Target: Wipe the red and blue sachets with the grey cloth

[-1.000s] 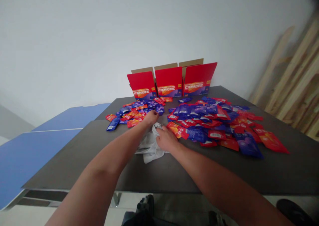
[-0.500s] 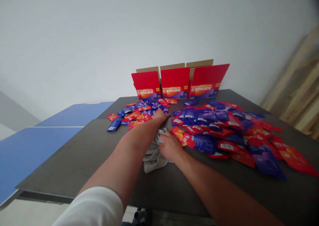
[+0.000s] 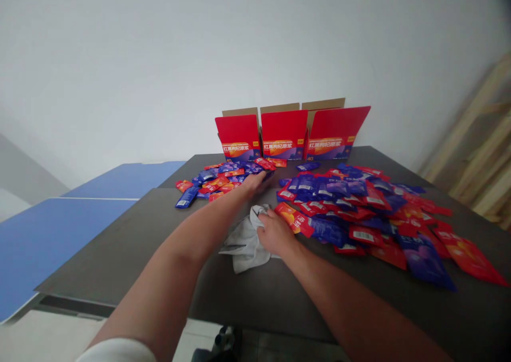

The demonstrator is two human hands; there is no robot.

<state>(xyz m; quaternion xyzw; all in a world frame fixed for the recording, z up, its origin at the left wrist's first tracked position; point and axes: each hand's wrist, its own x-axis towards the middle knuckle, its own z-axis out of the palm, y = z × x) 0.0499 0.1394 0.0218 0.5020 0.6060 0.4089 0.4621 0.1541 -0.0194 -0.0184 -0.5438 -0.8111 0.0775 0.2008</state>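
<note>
Shifted a little to the left, the pale grey cloth [image 3: 243,247] now sprawls wider and looser on the tabletop, and our white sleeve [image 3: 115,355] has slipped lower at the bottom edge of the view.

Our right hand [image 3: 275,234] sits on the cloth, its fingers [image 3: 262,224] curled closed around a crumpled fold near the top. A red sachet [image 3: 293,219] lies just beside that hand, at the near edge of the larger pile of red and blue sachets [image 3: 351,207], which spreads away to our right.

Our left hand [image 3: 253,183] reaches further out, its fingers [image 3: 261,177] curving down over the right edge of the smaller pile of red and blue sachets [image 3: 211,187]. They are only partly open, but we cannot tell whether they have hold of a sachet. A narrow strip of dark tabletop separates the two piles.

Both piles lie on a dark grey table [image 3: 120,245]. Along its far edge stand three open red cartons [image 3: 284,134], side by side with their flaps up, each printed with the same colourful label. A blue table [image 3: 59,245] adjoins on our left, and pale wooden boards [image 3: 479,159] lean against the white wall [image 3: 159,58] on our right.
</note>
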